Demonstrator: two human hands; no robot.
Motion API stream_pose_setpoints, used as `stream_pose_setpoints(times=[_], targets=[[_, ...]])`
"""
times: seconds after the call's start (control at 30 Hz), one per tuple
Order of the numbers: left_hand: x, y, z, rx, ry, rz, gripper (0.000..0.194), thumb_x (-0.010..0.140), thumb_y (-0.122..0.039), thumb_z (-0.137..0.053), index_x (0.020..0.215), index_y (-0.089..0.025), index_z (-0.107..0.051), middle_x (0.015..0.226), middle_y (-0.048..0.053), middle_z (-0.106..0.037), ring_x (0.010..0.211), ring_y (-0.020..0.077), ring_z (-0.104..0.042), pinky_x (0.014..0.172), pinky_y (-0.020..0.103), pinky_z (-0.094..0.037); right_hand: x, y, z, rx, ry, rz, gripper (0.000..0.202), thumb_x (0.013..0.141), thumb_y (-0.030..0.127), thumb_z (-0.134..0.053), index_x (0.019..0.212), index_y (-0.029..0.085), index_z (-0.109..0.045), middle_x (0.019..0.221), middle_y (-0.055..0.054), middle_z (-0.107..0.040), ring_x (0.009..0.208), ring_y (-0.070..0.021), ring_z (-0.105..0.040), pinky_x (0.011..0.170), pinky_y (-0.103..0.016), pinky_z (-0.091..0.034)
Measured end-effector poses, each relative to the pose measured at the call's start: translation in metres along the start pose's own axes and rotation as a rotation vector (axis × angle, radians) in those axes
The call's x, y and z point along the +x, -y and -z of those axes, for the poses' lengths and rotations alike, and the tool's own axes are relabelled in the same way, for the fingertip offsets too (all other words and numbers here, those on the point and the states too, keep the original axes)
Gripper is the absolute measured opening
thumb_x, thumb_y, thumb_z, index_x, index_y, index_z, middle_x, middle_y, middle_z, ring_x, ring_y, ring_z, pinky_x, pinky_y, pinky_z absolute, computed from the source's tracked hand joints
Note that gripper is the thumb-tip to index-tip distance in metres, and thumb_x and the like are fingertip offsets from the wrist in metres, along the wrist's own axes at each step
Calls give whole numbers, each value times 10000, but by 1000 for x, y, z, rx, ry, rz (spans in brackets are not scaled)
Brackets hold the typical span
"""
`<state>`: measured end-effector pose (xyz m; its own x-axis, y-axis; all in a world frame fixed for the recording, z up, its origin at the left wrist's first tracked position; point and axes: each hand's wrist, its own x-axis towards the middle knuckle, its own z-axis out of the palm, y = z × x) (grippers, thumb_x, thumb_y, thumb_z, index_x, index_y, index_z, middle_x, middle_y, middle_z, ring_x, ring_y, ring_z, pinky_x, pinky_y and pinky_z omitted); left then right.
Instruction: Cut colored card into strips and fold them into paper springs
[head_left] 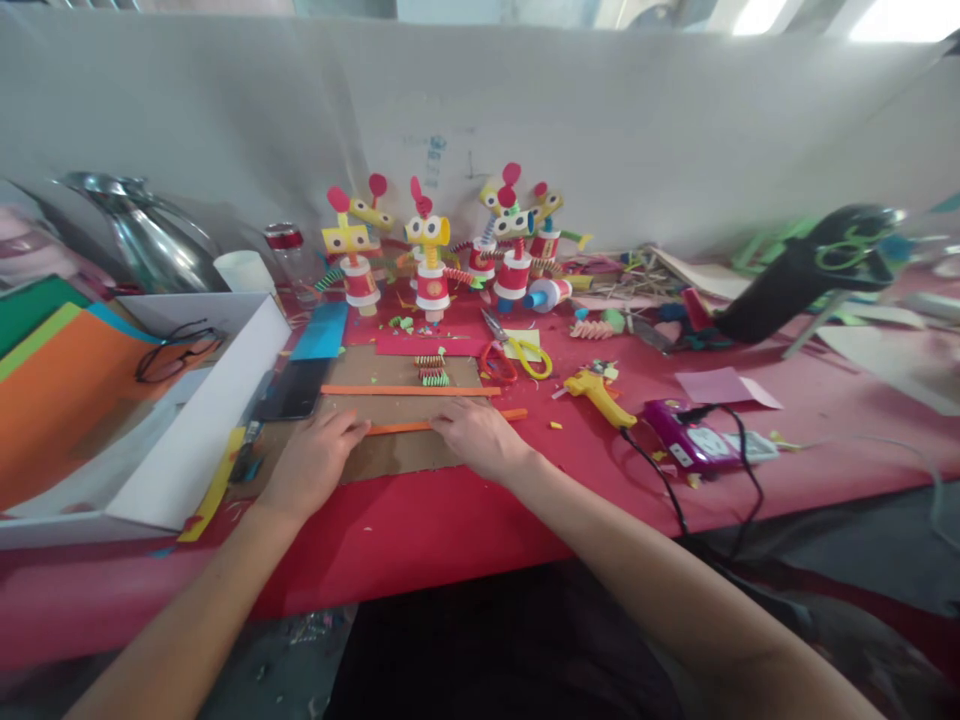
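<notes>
An orange paper strip lies on the brown cardboard. My left hand pinches its left end, fingers closed. Further right, my right hand has its fingertips pressed together on the same strip, whose right end shows past the hand. A second orange strip lies behind, roughly parallel to it. Small folded paper springs sit on the cardboard behind that. Red and yellow scissors rest to the right of the springs.
Paper cup figures stand at the back. A white box with coloured paper is at left, beside a dark phone. On the right are a yellow glue gun, a purple power strip with cables, and a black object.
</notes>
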<state>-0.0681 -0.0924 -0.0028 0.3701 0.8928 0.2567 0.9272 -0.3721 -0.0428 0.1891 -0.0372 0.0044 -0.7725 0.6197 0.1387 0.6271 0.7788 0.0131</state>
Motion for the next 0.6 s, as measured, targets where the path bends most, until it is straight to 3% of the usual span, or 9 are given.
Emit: stream_pose_setpoints(times=[0.2,0.33,0.47,0.6], targets=[[-4,12,-4,-66,-26,-1,369,893,-118,-406,1133,-192,-677,1136,97,-666,1104,255,-585,921,408,-489,-2,-7,5,-10,26,1,301,909,65,-449,1121,190,-623,1029,-86,-661,945,-200,-593,704,-256,-458],[-3,10,0,4,28,-14,376,893,-111,-405,1130,-206,-681,1077,91,-670,1076,259,-589,879,399,-493,-2,-6,9,-24,56,21,320,898,57,-455,1133,195,-622,1029,-86,-667,938,-206,-601,685,-266,-458],[-3,6,4,63,65,-22,382,902,-110,-396,1168,-172,-663,1068,105,-658,1060,268,-571,885,403,-482,0,-5,12,-43,53,42,228,928,145,-465,1075,163,-639,1010,-102,-677,930,-232,-607,709,-309,-474],[-5,4,3,56,71,-23,397,904,-95,-382,1188,-157,-654,1088,107,-661,1053,259,-571,898,393,-478,2,-7,9,-76,49,87,293,900,64,-474,1124,170,-630,1025,-99,-681,954,-229,-607,684,-291,-477]])
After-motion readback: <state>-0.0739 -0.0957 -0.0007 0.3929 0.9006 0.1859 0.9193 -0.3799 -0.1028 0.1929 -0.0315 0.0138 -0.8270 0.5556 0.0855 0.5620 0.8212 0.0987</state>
